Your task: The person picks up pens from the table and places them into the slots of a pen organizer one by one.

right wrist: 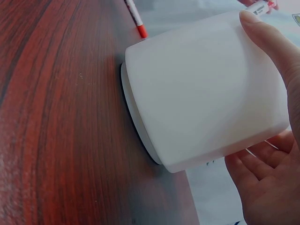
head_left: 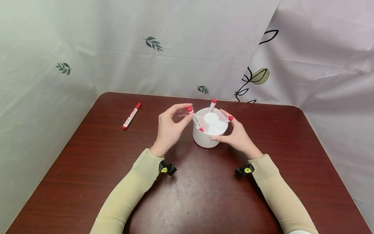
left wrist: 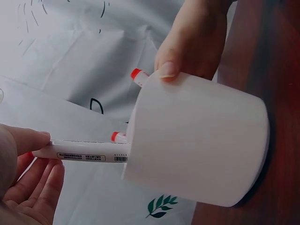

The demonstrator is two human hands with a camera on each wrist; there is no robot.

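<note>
My left hand (head_left: 170,128) pinches a white marker with red ends (head_left: 197,121) near its upper end. The marker slants down, its lower tip inside the left compartment of a round white divided pen holder (head_left: 203,139). Around the right side of the holder, my right hand (head_left: 238,136) holds on, thumb at the front and fingers behind. Another red-capped marker (head_left: 212,105) stands in the back compartment, and one more (head_left: 229,119) leans out at the right. In the left wrist view, thumb and fingertips meet on the held marker (left wrist: 89,152).
One loose red-and-white marker (head_left: 132,116) lies on the dark red wooden table (head_left: 87,156), left of the holder. Behind the table's far edge hangs a pale curtain (head_left: 122,58) with leaf prints. Each wrist wears a small black camera.
</note>
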